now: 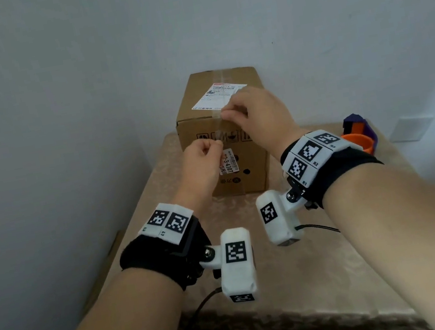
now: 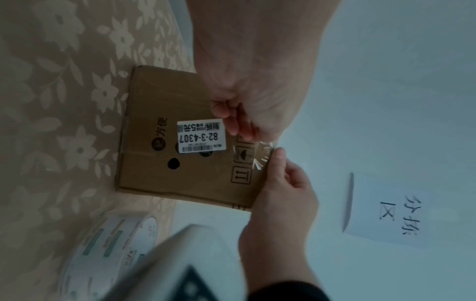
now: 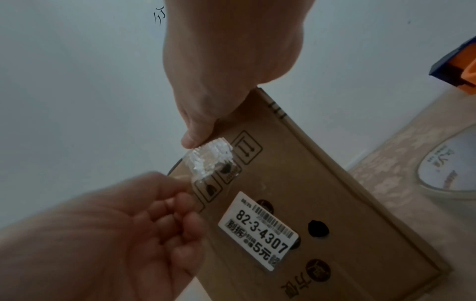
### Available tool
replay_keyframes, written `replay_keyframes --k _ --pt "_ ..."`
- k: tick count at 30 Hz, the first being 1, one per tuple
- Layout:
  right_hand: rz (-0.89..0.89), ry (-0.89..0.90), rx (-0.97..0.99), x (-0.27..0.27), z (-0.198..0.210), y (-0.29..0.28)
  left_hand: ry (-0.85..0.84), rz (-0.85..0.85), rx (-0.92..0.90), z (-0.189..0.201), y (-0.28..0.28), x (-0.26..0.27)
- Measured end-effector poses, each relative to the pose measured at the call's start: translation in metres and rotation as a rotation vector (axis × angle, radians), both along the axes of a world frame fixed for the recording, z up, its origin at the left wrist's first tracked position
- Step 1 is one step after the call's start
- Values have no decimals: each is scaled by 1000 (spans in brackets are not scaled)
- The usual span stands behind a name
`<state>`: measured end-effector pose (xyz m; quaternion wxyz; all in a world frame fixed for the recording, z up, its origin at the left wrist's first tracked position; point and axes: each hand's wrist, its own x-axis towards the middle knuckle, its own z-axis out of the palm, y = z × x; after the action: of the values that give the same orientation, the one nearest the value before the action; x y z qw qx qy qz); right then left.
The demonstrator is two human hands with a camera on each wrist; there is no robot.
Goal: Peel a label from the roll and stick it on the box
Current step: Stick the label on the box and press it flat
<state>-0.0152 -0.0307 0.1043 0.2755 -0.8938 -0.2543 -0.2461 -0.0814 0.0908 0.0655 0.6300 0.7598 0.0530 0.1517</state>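
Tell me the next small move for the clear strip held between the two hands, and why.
Probably lower the clear strip onto the cardboard box and press it flat. The left hand and right hand each pinch one end, so it hangs stretched just in front of the box's upper front edge, apparently not yet stuck down. It is off the roll, which lies on the table.

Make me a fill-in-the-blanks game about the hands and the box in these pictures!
1. Both hands pinch a clear, shiny strip in front of the cardboard ____.
2. The white sticker on the front of the box reads 82-3-____.
3. The box stands on a table cover patterned with ____.
4. The left hand and the right hand each hold one ____ of the strip.

Missing words: box; 4307; flowers; end
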Motion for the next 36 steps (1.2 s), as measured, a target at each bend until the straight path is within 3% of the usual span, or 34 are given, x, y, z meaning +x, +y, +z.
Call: replay_keyframes --k 9,13,16,28,36 --pt "16 53 63 -1 -4 -5 -49 -86 -18 4 6 -4" --pt "32 75 82 -3 -3 -7 32 -126 -35 -1 11 -3" --pt "50 93 96 -5 -2 -7 96 -130 -162 -2 12 -1" --pt "37 138 109 -10 2 -5 34 -49 -552 4 -2 8" --pt "19 124 139 -11 -2 -4 82 24 -431 -5 -10 1"
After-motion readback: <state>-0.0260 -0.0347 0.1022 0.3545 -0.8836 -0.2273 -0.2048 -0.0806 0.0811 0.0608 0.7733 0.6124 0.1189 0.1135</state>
